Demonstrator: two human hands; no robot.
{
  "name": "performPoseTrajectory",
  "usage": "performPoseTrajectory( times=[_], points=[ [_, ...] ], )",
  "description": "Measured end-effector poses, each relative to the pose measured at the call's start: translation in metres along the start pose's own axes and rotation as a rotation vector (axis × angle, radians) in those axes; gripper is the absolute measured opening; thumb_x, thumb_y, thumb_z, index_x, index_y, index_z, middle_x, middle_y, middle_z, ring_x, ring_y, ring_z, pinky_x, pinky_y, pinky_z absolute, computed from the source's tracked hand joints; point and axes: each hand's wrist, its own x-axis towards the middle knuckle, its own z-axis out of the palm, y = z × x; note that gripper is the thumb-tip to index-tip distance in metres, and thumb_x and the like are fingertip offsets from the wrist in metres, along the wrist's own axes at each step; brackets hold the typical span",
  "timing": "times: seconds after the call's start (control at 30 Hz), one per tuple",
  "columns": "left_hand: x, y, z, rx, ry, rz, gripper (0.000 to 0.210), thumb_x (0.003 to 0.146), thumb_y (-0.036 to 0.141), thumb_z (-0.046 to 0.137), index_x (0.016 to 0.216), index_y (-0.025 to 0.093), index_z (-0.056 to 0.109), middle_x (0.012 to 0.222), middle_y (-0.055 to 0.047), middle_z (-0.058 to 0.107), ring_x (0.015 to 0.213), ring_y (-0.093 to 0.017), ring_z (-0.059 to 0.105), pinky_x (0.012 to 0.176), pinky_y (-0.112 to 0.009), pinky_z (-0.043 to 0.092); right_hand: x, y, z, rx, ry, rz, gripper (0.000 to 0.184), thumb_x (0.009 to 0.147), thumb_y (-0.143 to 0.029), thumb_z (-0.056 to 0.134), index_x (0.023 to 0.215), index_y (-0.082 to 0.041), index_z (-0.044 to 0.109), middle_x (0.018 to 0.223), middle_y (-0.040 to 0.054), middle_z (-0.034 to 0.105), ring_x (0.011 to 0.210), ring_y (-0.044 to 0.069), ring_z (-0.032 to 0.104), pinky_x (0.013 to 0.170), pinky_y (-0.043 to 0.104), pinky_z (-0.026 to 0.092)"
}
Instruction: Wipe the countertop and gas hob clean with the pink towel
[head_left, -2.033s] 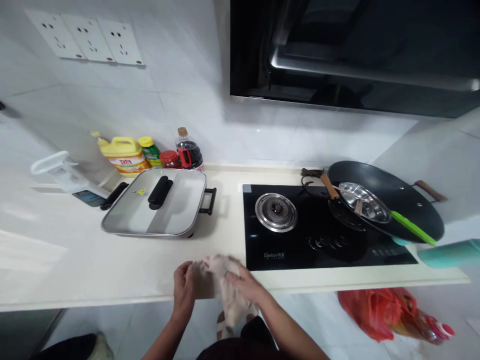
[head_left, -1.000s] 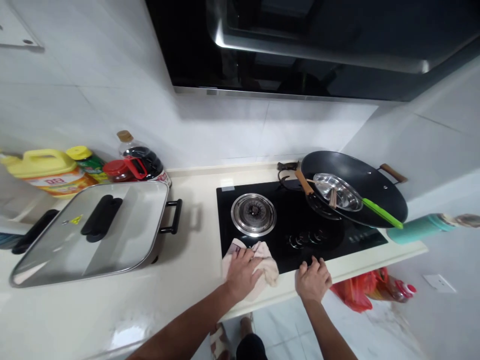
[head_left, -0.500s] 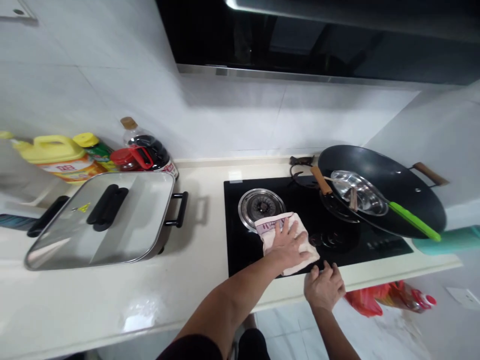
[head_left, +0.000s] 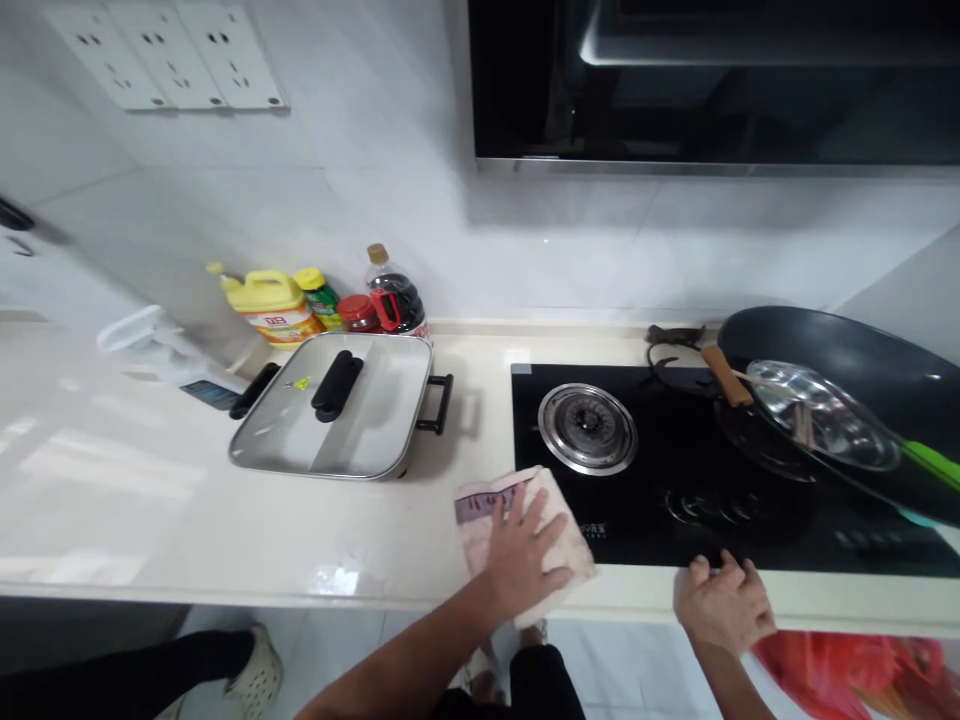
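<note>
My left hand [head_left: 523, 550] lies flat with spread fingers on a pale pink cloth [head_left: 559, 560] with a purple patterned band. The cloth covers the near left corner of the black glass stove [head_left: 652, 520] and part of the cream counter beside it, with its lower edge at the counter's front. My right hand [head_left: 726, 602] rests at the counter's front edge, its slightly bent fingertips touching near the stove's rim and holding nothing. The round metal burner [head_left: 587, 428] is beyond the cloth.
Left of the stove stands a lidded electric pan [head_left: 390, 400], with bottles and a yellow jug [head_left: 274, 305] behind it. A large wok [head_left: 885, 345] holding a metal bowl [head_left: 832, 415] sits at right. A range hood [head_left: 712, 110] hangs above. Another person's shoe [head_left: 259, 675] shows at lower left.
My left hand has slid the cloth leftward, off the stove's middle front and partly onto the counter. My right hand stays at the front edge. The view has turned left.
</note>
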Motion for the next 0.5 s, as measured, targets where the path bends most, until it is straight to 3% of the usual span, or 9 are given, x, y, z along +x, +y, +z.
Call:
performPoseTrajectory(
  times=[0.13, 0.23, 0.33, 0.5],
  points=[
    [-0.053, -0.049, -0.012, 0.09, 0.103, -0.199, 0.076, 0.091, 0.068, 0.059, 0.16, 0.045, 0.036, 0.177, -0.005, 0.013, 0.159, -0.048, 0.013, 0.118, -0.077, 0.014, -0.002, 0.006, 0.004, 0.009, 0.014, 0.017, 0.054, 0.088, -0.049, 0.047, 0.131, -0.019, 0.063, 0.149, 0.0255, 0.053, 0.138, 0.046, 0.048, 0.106, 0.07, 0.034],
    [-0.06, -0.071, -0.021, 0.155, 0.155, -0.286, 0.07, 0.093, 0.061, 0.06, 0.158, 0.043, 0.042, 0.175, -0.008, 0.019, 0.157, -0.049, 0.017, 0.117, -0.077, 0.018, -0.003, 0.007, 0.005, 0.019, 0.017, -0.008, 0.056, 0.088, -0.049, 0.046, 0.134, -0.02, 0.062, 0.149, 0.0261, 0.053, 0.137, 0.048, 0.049, 0.103, 0.071, 0.035],
    [-0.024, -0.084, -0.034, 0.16, 0.192, -0.34, 0.066, 0.096, 0.059, 0.055, 0.158, 0.04, 0.043, 0.176, -0.007, 0.017, 0.158, -0.048, 0.017, 0.117, -0.076, 0.019, -0.003, 0.002, 0.001, 0.021, 0.039, -0.03, 0.059, 0.088, -0.05, 0.046, 0.136, -0.022, 0.061, 0.147, 0.0265, 0.053, 0.133, 0.05, 0.049, 0.098, 0.073, 0.035],
    [0.087, -0.107, -0.058, 0.019, 0.308, -0.445, 0.067, 0.093, 0.055, 0.063, 0.154, 0.03, 0.051, 0.176, -0.012, 0.017, 0.158, -0.051, 0.012, 0.118, -0.076, 0.02, -0.001, -0.014, -0.01, 0.012, 0.06, -0.009, 0.06, 0.082, -0.05, 0.05, 0.136, -0.024, 0.062, 0.14, 0.0263, 0.057, 0.121, 0.053, 0.054, 0.09, 0.075, 0.036]
  ],
)
